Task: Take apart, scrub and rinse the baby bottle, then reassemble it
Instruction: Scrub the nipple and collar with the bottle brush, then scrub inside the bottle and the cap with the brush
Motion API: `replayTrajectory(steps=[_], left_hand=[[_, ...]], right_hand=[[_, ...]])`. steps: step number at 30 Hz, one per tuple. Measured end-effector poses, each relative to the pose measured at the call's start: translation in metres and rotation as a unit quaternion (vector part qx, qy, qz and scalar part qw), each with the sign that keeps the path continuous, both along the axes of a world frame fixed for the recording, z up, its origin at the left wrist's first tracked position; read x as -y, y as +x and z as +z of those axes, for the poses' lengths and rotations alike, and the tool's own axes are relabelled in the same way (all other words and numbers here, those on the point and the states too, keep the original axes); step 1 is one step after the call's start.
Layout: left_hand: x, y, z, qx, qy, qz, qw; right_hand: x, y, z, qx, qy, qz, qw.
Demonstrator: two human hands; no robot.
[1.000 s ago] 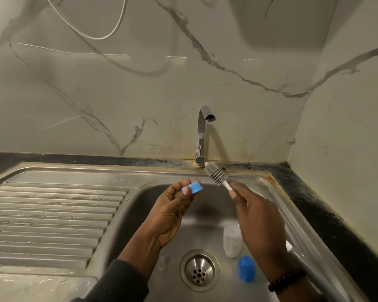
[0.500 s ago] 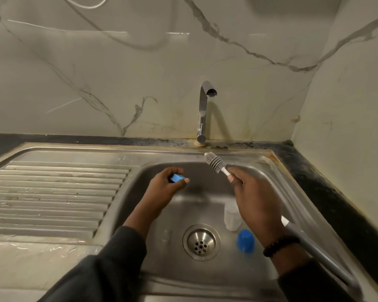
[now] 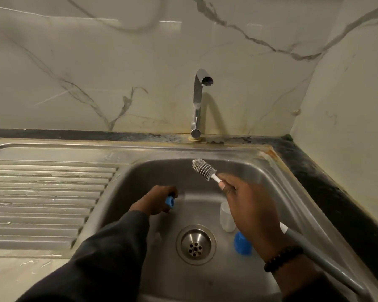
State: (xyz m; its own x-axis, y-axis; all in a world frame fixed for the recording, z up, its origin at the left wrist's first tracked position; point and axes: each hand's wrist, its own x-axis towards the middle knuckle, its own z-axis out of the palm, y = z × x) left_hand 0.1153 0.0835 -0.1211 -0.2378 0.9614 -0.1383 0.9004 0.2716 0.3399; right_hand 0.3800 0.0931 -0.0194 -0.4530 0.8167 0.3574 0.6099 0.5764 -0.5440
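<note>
Nearest, a blue cap (image 3: pixel 242 244) lies on the sink (image 3: pixel 205 277) floor beside the drain (image 3: pixel 195 244), with the clear bottle (image 3: pixel 227 216) standing just behind it; the right hand (image 3: pixel 252 211) grips a brush (image 3: pixel 204 170), fingers curled round its handle above the bottle; farther left, the left hand (image 3: pixel 156 200) reaches low into the basin, fingers closed on a blue ring (image 3: pixel 170 201); the tap (image 3: pixel 198 103) stands behind.

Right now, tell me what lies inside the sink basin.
On the sink floor: the drain strainer, a clear bottle body and a blue cap. The right hand covers part of both; the left hand holds a blue ring low.
</note>
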Motion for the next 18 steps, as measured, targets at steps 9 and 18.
replayTrajectory(steps=[9, 18], left_hand=[[0.008, -0.019, -0.03, -0.015, -0.084, 0.029, 0.996], [0.003, -0.009, -0.012, -0.143, -0.068, 0.026, 0.987]], right_hand=[[-0.002, -0.002, -0.002, 0.004, -0.015, -0.004, 1.0], [-0.006, 0.006, 0.008, 0.025, -0.005, -0.033, 0.999]])
